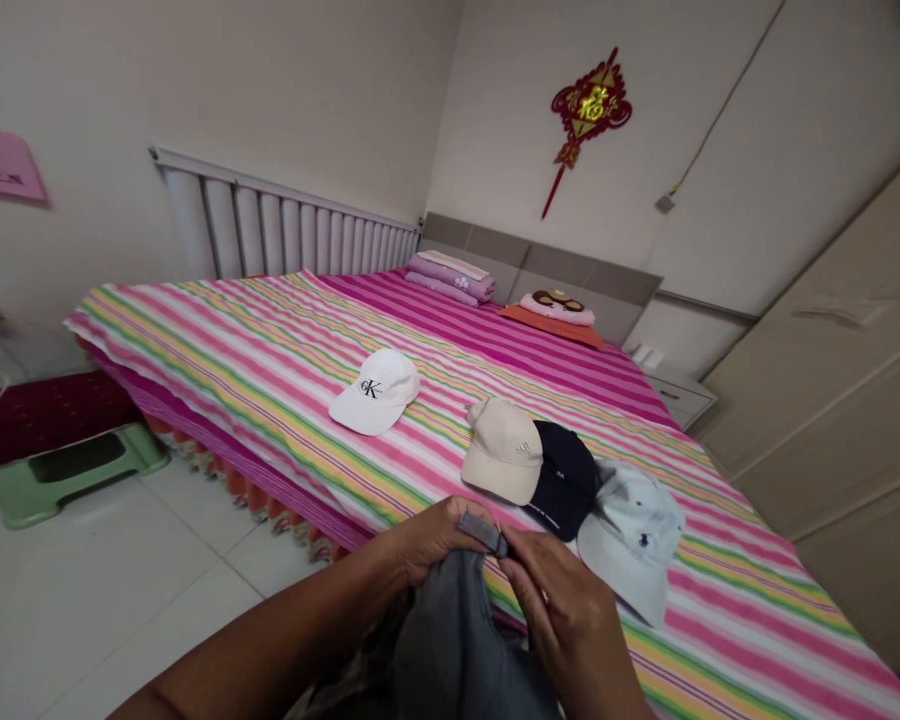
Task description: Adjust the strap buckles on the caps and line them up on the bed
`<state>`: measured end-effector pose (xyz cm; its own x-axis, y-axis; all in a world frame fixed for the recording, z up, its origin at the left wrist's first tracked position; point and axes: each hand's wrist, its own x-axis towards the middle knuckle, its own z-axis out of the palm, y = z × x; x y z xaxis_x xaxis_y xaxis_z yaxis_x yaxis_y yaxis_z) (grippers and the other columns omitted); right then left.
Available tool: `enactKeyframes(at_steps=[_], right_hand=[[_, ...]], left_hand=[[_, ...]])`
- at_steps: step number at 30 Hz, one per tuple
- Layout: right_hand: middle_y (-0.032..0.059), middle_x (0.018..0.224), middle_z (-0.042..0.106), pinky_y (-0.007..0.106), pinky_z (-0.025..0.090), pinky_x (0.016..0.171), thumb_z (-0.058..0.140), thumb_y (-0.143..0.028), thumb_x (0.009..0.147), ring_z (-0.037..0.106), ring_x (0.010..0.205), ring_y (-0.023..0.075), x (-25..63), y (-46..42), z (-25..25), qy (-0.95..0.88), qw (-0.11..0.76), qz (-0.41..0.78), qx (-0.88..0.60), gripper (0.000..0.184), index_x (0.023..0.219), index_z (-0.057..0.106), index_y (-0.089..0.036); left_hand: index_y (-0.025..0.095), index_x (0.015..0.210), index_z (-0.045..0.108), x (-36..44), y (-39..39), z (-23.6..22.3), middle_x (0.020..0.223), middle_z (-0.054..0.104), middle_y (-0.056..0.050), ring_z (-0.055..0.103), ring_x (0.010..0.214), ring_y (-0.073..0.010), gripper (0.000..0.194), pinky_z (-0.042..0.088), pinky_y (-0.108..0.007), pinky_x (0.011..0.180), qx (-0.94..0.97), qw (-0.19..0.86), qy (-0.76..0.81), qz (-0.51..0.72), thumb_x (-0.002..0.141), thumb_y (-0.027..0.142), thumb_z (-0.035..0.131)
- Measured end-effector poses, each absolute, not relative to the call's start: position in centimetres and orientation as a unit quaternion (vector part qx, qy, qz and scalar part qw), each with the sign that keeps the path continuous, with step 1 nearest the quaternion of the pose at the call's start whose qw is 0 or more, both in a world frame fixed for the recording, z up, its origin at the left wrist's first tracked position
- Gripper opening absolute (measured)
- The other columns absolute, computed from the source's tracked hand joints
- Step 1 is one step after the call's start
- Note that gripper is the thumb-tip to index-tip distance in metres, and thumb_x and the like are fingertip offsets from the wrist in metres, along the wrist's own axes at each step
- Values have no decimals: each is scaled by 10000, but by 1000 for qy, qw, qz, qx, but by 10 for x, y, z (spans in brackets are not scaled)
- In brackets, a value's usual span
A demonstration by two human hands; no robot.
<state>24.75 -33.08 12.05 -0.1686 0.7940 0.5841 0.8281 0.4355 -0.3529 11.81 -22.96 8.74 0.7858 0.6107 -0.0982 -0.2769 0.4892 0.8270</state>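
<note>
I hold a grey cap (450,640) low in front of me, above the near edge of the striped bed (255,330). My left hand (427,540) grips its fabric by the back strap (484,532). My right hand (570,620) pinches the other end of that strap. On the bed just beyond my hands lie a beige cap (504,450), a dark navy cap (566,478) partly under it, and a pale blue cap (634,535). A white cap (379,392) with a black logo lies apart, farther left.
Folded purple bedding (451,276) and a pink pillow (556,308) lie by the headboard. A radiator (285,225) lines the left wall. A green stool (67,475) with a dark red cushion stands on the tiled floor at left. Wardrobe doors (840,400) and a nightstand (679,392) stand at right.
</note>
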Motion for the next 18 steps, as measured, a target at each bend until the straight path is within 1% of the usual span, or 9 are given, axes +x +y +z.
enactKeyframes(at_steps=[3,7,9,11,15,17,18], right_hand=[[80,872,655,303,500,629,508,-198,804,612,777,213,246,-330,121,-764,361,-85,-528,303,1097,579,-219],[84,856,653,260,508,617,430,-145,840,617,765,175,245,-330,125,-782,363,-99,-497,275,1080,560,-172],[94,846,653,267,504,626,419,-144,844,618,760,178,245,-329,125,-782,345,-142,-499,246,1038,571,-148],[89,789,648,275,492,604,423,-158,845,614,705,180,244,-329,125,-771,329,-174,-516,201,957,589,-143],[49,660,609,251,435,520,412,-162,842,581,579,152,242,-330,123,-754,336,-153,-543,178,830,589,-154],[37,622,588,250,407,505,434,-176,823,562,552,149,242,-329,124,-739,357,-123,-558,164,771,588,-161],[31,601,576,248,394,497,454,-192,808,548,538,147,242,-329,124,-725,373,-89,-572,156,727,583,-165]], left_hand=[[105,533,592,115,-231,94,480,536,26,419,448,-49,261,299,-173,454,465,811,210,287,403,228,782],[105,533,584,112,-233,101,487,539,22,418,450,-46,282,314,-171,465,507,779,200,311,446,297,771],[105,533,581,111,-232,103,499,545,17,424,461,-49,268,323,-172,473,530,761,195,320,475,305,751],[105,540,586,111,-232,104,500,542,16,427,471,-54,218,329,-171,476,571,724,199,333,519,279,716],[97,588,620,111,-235,108,533,570,-4,457,502,-69,111,347,-168,489,687,589,215,366,625,202,608],[91,607,633,110,-239,108,545,589,-16,474,510,-75,116,354,-165,493,725,525,218,389,653,175,568],[87,613,637,109,-240,108,546,595,-19,479,508,-77,122,356,-163,491,736,503,216,399,659,168,557]])
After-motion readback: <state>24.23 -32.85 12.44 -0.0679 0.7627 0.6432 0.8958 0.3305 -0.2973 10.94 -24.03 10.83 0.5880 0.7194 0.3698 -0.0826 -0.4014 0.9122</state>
